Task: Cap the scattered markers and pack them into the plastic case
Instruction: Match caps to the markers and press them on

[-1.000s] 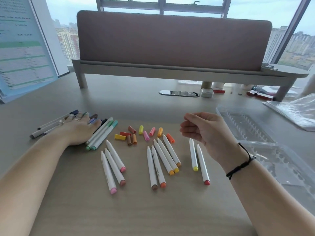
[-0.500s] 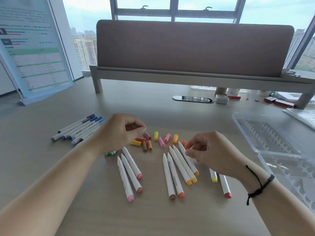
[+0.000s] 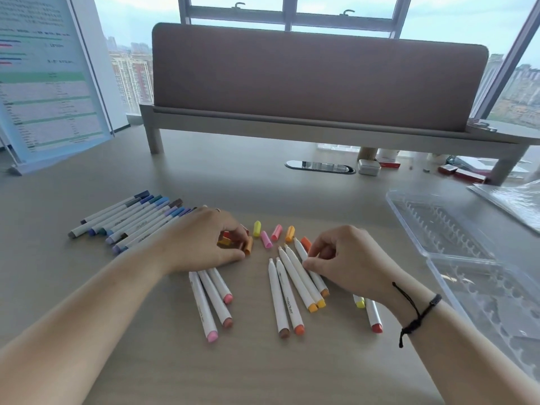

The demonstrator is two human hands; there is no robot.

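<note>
uncapped markers (image 3: pixel 287 296): 10 | loose caps (image 3: pixel 266 239): ~9 | case (image 3: pixel 479 258): 1

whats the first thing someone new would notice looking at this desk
Two hands at the centre: the left hand reaches into the loose coloured caps, the right hand pinches an uncapped white marker. Capped blue markers lie in a row at left, and an open clear plastic case waits at right.

White uncapped markers (image 3: pixel 287 293) are laid flat at frame centre in 3 loose groups. Loose coloured caps (image 3: pixel 266 238) are scattered just above them. Capped markers (image 3: pixel 131 219) are fanned at left. The clear plastic case (image 3: pixel 455 244) is spread open at right.
</note>
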